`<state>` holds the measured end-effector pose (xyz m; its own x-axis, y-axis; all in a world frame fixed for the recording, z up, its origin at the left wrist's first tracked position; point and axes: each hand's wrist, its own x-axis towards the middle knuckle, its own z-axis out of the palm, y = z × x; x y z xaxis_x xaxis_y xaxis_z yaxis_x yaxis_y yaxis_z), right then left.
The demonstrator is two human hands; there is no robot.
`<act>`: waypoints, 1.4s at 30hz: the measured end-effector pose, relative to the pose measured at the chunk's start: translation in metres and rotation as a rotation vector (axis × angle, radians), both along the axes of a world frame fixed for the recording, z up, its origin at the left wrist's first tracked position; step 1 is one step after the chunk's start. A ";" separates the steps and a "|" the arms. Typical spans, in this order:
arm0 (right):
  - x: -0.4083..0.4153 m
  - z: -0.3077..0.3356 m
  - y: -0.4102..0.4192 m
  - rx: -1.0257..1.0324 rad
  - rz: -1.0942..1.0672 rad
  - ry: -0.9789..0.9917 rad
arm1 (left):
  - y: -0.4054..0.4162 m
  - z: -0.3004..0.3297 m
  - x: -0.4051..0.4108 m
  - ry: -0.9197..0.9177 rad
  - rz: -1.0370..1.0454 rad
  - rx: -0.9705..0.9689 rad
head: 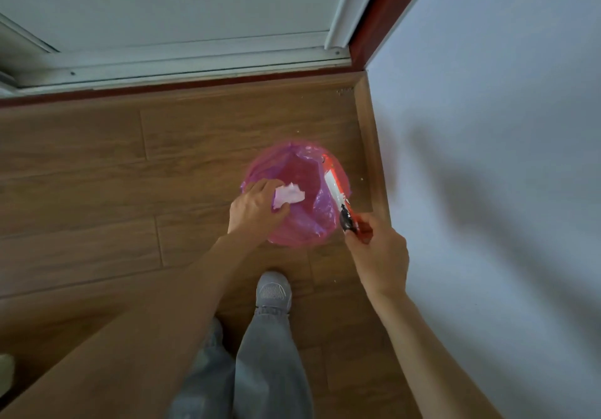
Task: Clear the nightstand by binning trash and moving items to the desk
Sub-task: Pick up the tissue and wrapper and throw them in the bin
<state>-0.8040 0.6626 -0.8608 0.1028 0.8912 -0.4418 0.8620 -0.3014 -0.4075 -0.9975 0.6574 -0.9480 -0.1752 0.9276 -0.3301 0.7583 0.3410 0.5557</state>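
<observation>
Pink plastic lines the trash bin [294, 223] that sits on the wooden floor [97, 164] in the corner, close to the baseboard of the white wall [487, 93] and not far from the sliding-door track [182, 64]. From your head camera, the only view given, both of your hands are over it.

Your left hand [257, 205] hangs above the bin's near-left rim with its fingers and thumb curled round a crumpled white tissue [289, 195], which sticks out over the open mouth. Your right hand [379, 249] is at the bin's near-right edge, its fingers pinching the lower end of a long red-and-white snack wrapper [335, 187]. The wrapper's far end reaches out over the bin's right rim, and I cannot tell whether it touches the liner. The liner's inside shows no other rubbish that I can make out (its depth is dim, so small scraps could be hidden).

By my reading, you are at the binning step with neither piece let go yet. Opening both hands where they are should send the tissue in cleanly, but the wrapper lies along the rim and may need steering toward the middle. The nightstand and the desk are out of sight, so how much remains there, and what is left to carry to the desk, cannot be judged from this view. One grey shoe [273, 290] stands just short of the bin.
</observation>
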 end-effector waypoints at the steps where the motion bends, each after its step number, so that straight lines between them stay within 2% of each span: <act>1: -0.002 0.001 0.000 -0.017 0.009 -0.001 | -0.002 0.003 -0.003 0.044 -0.051 0.074; 5: -0.015 -0.001 0.005 -0.110 0.062 0.002 | -0.010 0.027 -0.018 0.274 -0.175 0.268; 9: -0.035 -0.018 0.018 -0.167 0.126 -0.099 | -0.021 0.056 -0.027 0.362 -0.242 0.376; 16: -0.068 -0.046 0.048 -0.266 0.228 -0.169 | -0.043 0.079 -0.042 0.379 -0.226 0.304; 22: -0.078 -0.029 0.048 -0.138 0.361 -0.146 | -0.046 0.097 -0.050 0.379 -0.172 0.282; 26: -0.076 0.027 0.037 0.146 0.508 -0.151 | -0.041 0.136 -0.058 0.362 -0.139 0.299; 29: -0.078 0.079 0.027 0.192 0.565 -0.152 | -0.037 0.173 -0.067 0.359 -0.111 0.296; 35: -0.097 0.215 -0.009 0.301 0.665 -0.137 | -0.052 0.296 -0.095 0.368 -0.058 0.235; 42: -0.143 0.364 -0.062 0.466 0.697 0.006 | -0.125 0.429 -0.125 0.374 0.110 0.265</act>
<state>-0.9465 0.6006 -0.4973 -0.5402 0.8415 -0.0118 0.7863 0.4996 -0.3634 -1.1222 0.5329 -0.5187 -0.3385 0.9408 0.0203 0.8905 0.3133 0.3300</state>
